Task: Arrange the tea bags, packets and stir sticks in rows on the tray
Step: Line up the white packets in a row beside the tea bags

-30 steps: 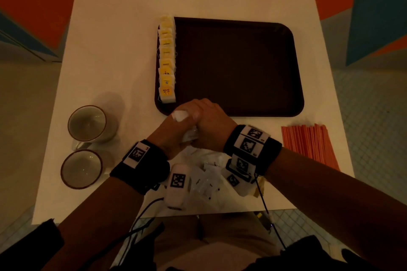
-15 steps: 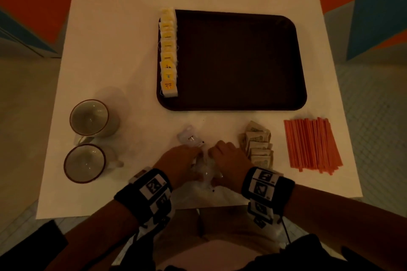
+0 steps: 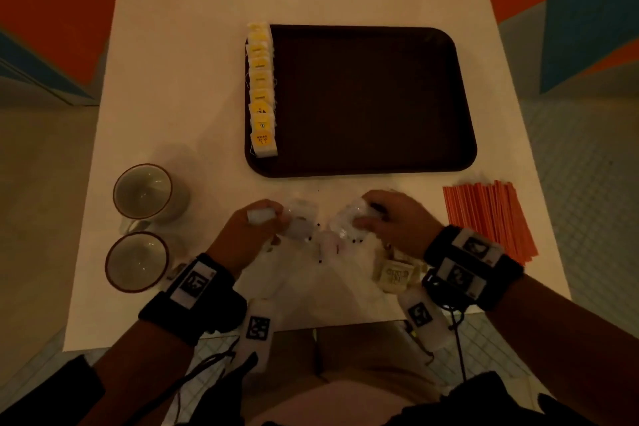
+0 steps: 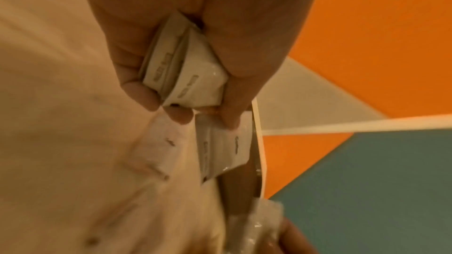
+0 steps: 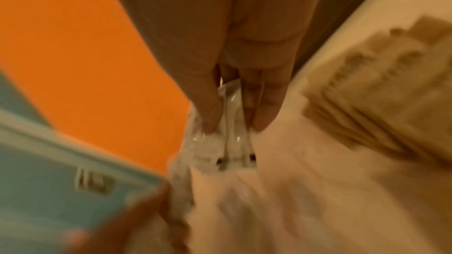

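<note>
A dark brown tray (image 3: 380, 100) lies mid-table with a row of yellow-tagged tea bags (image 3: 261, 90) along its left edge. Below it, my left hand (image 3: 249, 232) grips a small stack of white packets (image 4: 186, 76), and another white packet (image 4: 222, 148) hangs pinched under its fingertips. My right hand (image 3: 387, 221) pinches white packets in clear wrapping (image 5: 227, 128) (image 3: 349, 221). More white packets (image 3: 328, 245) lie on the table between the hands. Brown packets (image 3: 396, 275) sit by my right wrist. Orange stir sticks (image 3: 491, 218) lie in a bundle at the right.
Two empty cups stand at the left, one (image 3: 143, 190) above the other (image 3: 136, 261). The white table's near edge (image 3: 242, 339) runs just under my wrists. Orange and teal walls surround the table.
Both hands pulled back from the tray's near edge to the pile of packets, then rose and spread apart, each now gripping white packets.
</note>
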